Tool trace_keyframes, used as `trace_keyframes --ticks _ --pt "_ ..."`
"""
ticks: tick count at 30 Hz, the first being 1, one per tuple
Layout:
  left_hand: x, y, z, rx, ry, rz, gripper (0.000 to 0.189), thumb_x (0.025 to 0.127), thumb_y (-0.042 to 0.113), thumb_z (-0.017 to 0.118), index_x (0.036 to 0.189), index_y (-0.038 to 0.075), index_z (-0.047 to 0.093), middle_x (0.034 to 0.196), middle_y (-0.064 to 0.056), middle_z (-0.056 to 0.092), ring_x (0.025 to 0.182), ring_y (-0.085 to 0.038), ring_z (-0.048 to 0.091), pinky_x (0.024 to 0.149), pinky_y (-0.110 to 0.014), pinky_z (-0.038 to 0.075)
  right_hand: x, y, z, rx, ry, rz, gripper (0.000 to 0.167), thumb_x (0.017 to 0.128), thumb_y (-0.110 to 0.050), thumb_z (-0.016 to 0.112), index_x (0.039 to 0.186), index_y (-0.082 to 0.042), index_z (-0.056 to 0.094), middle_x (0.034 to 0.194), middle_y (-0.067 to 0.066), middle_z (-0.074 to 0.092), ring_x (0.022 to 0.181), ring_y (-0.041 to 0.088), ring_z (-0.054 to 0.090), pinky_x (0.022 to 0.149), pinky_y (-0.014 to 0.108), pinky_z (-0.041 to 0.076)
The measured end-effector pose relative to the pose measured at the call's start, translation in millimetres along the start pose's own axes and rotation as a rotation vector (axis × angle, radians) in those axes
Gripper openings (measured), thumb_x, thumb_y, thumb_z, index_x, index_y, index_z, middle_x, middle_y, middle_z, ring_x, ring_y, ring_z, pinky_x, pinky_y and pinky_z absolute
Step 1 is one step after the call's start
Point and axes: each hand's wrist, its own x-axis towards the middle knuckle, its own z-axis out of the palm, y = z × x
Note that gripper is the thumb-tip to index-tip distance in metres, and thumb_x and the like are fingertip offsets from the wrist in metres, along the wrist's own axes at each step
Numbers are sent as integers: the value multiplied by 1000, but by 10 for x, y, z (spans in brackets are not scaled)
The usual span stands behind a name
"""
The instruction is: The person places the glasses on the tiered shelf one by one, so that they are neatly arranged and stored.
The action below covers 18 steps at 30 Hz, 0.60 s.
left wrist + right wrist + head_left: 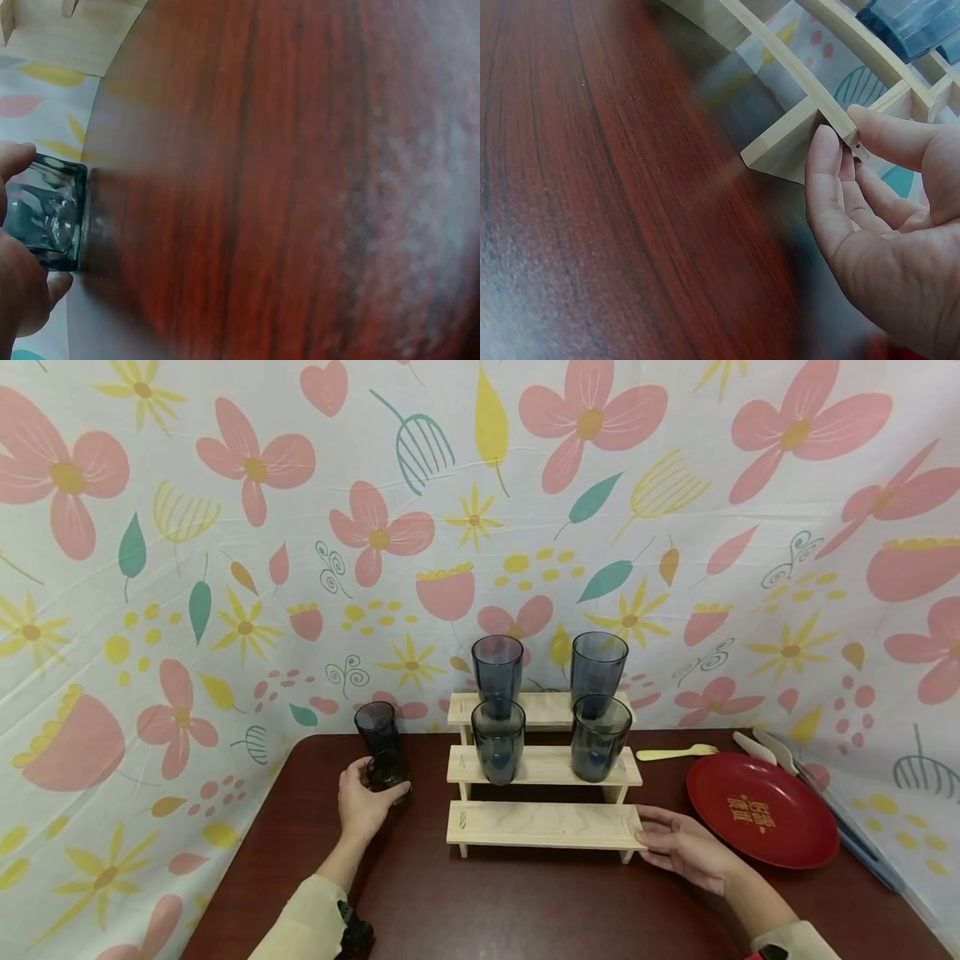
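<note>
At the table's left, my left hand (362,802) grips a small dark glass (387,768), its thumb and fingers round the sides; the left wrist view shows the squarish base of that glass (49,214). Right behind it stands another dark glass (376,727). My right hand (686,847) pinches the right end of the lowest step of a wooden tiered stand (543,822), thumb on top and fingers beneath, as the right wrist view shows. Two blue-grey glasses (498,739) stand on the middle step, and two more (597,664) on the top step.
Right of the stand lies a red plate (761,810) with gold characters. A yellow fork (675,752) lies behind it, and several utensils, one with a blue handle (862,847), lie along the right edge. A flowered cloth (480,527) hangs behind the brown table (525,910).
</note>
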Motion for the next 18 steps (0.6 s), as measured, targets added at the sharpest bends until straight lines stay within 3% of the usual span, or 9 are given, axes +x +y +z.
trace_keyframes --ticks 7,12,18 --pt "-29 -16 -23 15 60 10 84 73 37 97 138 7 55 127 -14 52 114 -32 54 94 -52 48 12 7 -4 -3 6 6 76 106 -10 60 160 9 10 130 5 61 111 19 64 94 37 55" --pt "-91 67 -75 20 83 68 83 70 43 98 134 11 57 124 -9 54 109 -28 56 89 -48 50 15 16 -12 -12 14 12 77 106 -10 60 160 8 9 130 5 61 111 19 64 94 37 55" --pt "-274 221 -111 42 74 146 82 67 48 98 130 13 59 119 -5 56 106 -23 59 87 -45 55 14 19 -13 -14 14 16 76 106 -10 60 160 8 10 129 5 61 111 19 64 94 37 56"
